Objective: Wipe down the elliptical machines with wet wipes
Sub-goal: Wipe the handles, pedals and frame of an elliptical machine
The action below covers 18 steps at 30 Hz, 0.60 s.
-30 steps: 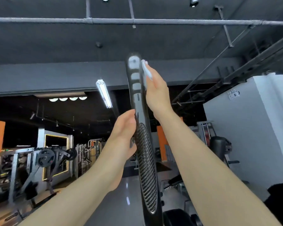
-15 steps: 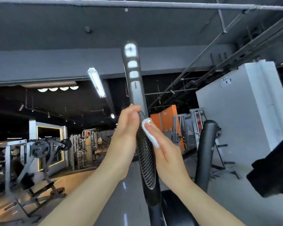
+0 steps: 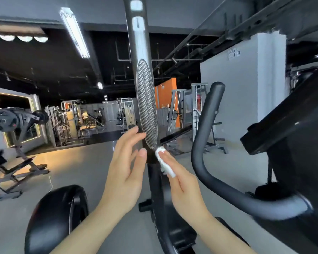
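The elliptical handlebar (image 3: 139, 52) stands nearly upright, its long axis running up out of view, ribbed oval pad (image 3: 147, 107) facing the camera. The right hand (image 3: 182, 182) presses a folded wet wipe (image 3: 163, 163) against its right side below the pad, fingers straight. The left hand (image 3: 126, 171) rests open on the left side.

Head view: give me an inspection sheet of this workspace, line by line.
Surface: grey gym floor, glossy, with reflections.
Job's things: upright elliptical handle with ribbed grip pad; white wipe pressed against the handle just below the pad.
Clutter: nothing seen.
Grippers: right hand presses the wipe with straight fingers; left hand open beside the handle, fingertips near the pad's lower edge, contact unclear.
Cables: nothing seen.
Surroundings: curved black bar to the right, black wheel cover lower left, weight machines behind, tube light overhead.
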Each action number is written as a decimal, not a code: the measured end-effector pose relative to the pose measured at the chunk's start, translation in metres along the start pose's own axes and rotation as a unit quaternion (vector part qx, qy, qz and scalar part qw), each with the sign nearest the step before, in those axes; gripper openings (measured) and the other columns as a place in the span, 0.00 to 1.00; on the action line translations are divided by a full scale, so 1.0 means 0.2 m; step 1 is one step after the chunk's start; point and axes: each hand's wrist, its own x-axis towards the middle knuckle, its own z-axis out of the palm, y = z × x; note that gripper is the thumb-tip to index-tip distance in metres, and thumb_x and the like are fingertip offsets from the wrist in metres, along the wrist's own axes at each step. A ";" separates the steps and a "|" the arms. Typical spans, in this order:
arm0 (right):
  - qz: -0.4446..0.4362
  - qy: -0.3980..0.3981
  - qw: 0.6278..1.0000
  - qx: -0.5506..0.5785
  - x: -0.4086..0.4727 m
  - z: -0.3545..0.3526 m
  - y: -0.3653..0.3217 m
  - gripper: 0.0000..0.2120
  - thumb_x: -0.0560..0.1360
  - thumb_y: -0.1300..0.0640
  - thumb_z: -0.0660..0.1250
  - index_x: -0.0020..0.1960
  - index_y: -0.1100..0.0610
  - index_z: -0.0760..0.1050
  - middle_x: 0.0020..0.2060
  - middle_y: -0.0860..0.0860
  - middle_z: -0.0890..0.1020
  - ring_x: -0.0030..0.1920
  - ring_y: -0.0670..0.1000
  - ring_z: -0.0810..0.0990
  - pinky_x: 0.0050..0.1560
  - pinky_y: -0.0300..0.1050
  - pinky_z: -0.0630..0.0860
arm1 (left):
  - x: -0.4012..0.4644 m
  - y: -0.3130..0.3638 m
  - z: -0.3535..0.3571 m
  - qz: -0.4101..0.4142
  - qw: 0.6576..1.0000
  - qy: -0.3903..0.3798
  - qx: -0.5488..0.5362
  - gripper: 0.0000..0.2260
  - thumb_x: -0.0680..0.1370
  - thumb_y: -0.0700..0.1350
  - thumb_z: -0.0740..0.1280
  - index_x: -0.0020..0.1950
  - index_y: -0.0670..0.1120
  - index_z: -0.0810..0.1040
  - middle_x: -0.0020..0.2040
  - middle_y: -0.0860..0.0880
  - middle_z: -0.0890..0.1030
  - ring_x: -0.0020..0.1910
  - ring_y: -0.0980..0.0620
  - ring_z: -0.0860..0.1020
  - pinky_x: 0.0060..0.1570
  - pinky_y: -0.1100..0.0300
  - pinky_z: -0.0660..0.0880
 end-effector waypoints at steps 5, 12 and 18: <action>-0.116 0.175 0.964 -0.163 0.30 -0.29 -0.27 0.21 0.80 0.69 0.53 0.69 0.59 0.72 0.68 0.45 0.72 0.71 0.42 0.69 0.72 0.37 0.62 | 0.15 -0.04 0.03 0.279 0.911 -0.023 0.302 0.16 0.82 0.47 0.57 0.66 0.44 0.76 0.75 0.45 0.68 0.74 0.47 0.65 0.77 0.45 0.53; -0.189 0.046 0.706 -0.681 0.78 -0.68 -0.23 0.14 0.71 0.74 0.61 0.54 0.67 0.78 0.56 0.62 0.80 0.62 0.65 0.75 0.66 0.59 0.70 | 0.41 -0.17 0.13 0.316 0.854 -0.047 0.411 0.25 0.84 0.57 0.48 0.68 0.48 0.77 0.79 0.46 0.59 0.78 0.44 0.55 0.75 0.35 0.45; -0.223 -0.089 0.661 -0.711 0.51 -0.63 0.03 0.18 0.69 0.69 0.65 0.57 0.67 0.79 0.61 0.60 0.80 0.68 0.61 0.74 0.75 0.55 0.58 | 0.42 -0.21 0.15 0.354 0.869 -0.018 0.345 0.26 0.85 0.57 0.46 0.68 0.47 0.78 0.76 0.46 0.67 0.77 0.43 0.57 0.74 0.35 0.46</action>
